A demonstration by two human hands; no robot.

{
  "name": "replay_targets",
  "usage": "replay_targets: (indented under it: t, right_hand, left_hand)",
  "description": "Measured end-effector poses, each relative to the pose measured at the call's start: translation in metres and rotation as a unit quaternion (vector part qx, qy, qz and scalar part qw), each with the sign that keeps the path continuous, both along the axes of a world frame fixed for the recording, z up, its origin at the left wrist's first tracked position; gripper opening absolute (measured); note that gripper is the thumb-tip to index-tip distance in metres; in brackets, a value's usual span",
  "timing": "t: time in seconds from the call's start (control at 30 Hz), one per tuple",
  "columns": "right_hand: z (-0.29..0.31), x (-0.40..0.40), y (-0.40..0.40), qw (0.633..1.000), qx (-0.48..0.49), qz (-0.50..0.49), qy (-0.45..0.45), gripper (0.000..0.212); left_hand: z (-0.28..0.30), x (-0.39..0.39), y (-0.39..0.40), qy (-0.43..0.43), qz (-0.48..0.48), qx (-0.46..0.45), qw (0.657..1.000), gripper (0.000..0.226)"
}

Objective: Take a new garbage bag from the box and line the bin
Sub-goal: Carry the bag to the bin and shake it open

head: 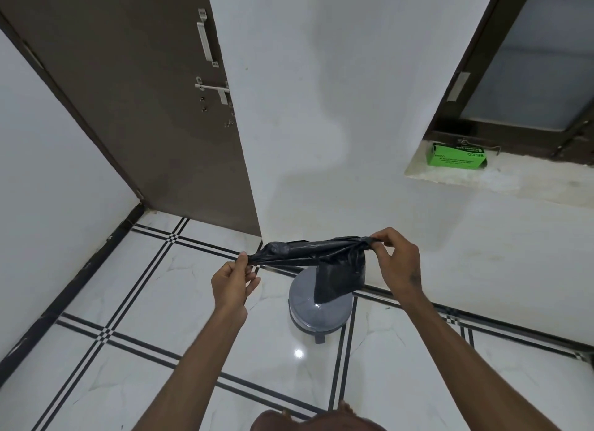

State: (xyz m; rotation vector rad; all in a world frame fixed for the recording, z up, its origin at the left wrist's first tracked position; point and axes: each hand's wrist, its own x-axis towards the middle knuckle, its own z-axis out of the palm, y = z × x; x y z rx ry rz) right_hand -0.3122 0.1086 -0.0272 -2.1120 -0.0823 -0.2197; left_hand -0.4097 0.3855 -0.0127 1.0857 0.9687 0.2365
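Both hands raised: left hand [232, 281] pinching garbage bag [324, 253] at its left end, right hand [397, 258] pinching right end; bag stretched between, above grey bin [316, 311]; green box [456, 158] far right on sill [514, 180].

A brown door [154, 109] with a metal latch [212, 88] stood upper left. A frosted window [540, 61] filled the upper right, above a white tiled floor [128, 302]
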Motion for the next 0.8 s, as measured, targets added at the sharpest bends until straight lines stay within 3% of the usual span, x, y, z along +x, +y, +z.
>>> replay_targets:
  t: [0.13,0.37,0.47,0.57,0.67,0.73,0.8]
  right_hand:
    - [-0.002,0.001,-0.005,0.999,0.016,0.006,0.031,0.015]
    - [-0.036,-0.021,-0.021,0.995,0.018,-0.01,0.093,0.024]
    - [-0.04,-0.025,-0.023,0.993,0.054,-0.035,0.096,0.024]
    - [-0.027,-0.021,-0.021,0.988,0.117,-0.026,0.099,0.024]
    - [-0.006,-0.017,-0.015,0.988,0.124,0.017,0.09,0.028]
    - [0.005,-0.017,-0.011,0.987,0.128,0.039,0.088,0.029]
    - [0.014,-0.02,-0.007,0.984,0.14,0.058,0.092,0.029]
  left_hand:
    - [-0.001,0.003,0.001,-0.027,-0.028,-0.023,0.999,0.009]
    - [-0.002,0.01,-0.002,-0.08,-0.051,-0.09,0.991,0.015]
    - [-0.005,0.01,-0.001,-0.032,-0.107,-0.073,0.991,0.019]
    - [-0.016,0.006,0.001,0.078,-0.209,0.056,0.973,0.021]
    - [-0.035,0.001,0.001,0.167,-0.331,0.309,0.876,0.047]
    - [-0.036,0.006,-0.008,0.121,-0.341,0.395,0.844,0.044]
    - [-0.027,0.018,-0.022,0.042,-0.365,0.377,0.85,0.031]
